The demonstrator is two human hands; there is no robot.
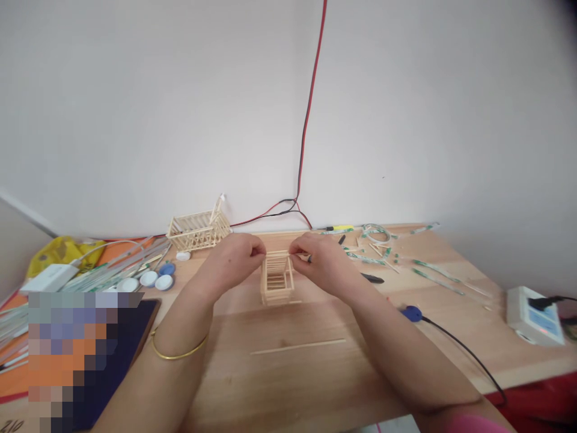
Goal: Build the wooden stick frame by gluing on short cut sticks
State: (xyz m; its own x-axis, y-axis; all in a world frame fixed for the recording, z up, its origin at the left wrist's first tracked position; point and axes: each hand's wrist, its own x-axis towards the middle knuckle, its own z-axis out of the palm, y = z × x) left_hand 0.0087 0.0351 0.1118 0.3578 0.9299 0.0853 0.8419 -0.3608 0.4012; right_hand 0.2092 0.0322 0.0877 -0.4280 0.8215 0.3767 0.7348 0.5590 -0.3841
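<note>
A small box-shaped frame of thin wooden sticks [278, 281] stands on the wooden table in front of me. At its far end, a short wooden stick [276, 252] lies crosswise between my fingertips. My left hand [238, 255] pinches around the stick's left end, at the frame's far left corner. With thumb and fingers pressed together, my right hand [315, 258] grips the right end, beside the far right corner. The exact finger contact is partly hidden. Nearer to me, a long thin stick [297, 347] lies flat on the table.
A larger stick basket [198, 231] stands at the back left, near white and blue caps [164, 281] and wrapped sticks [130, 264]. Green-printed wrappers [437, 279], a yellow-handled tool [340, 228] and dark pliers-like handles [373, 278] lie right. A power strip [534, 316] sits far right.
</note>
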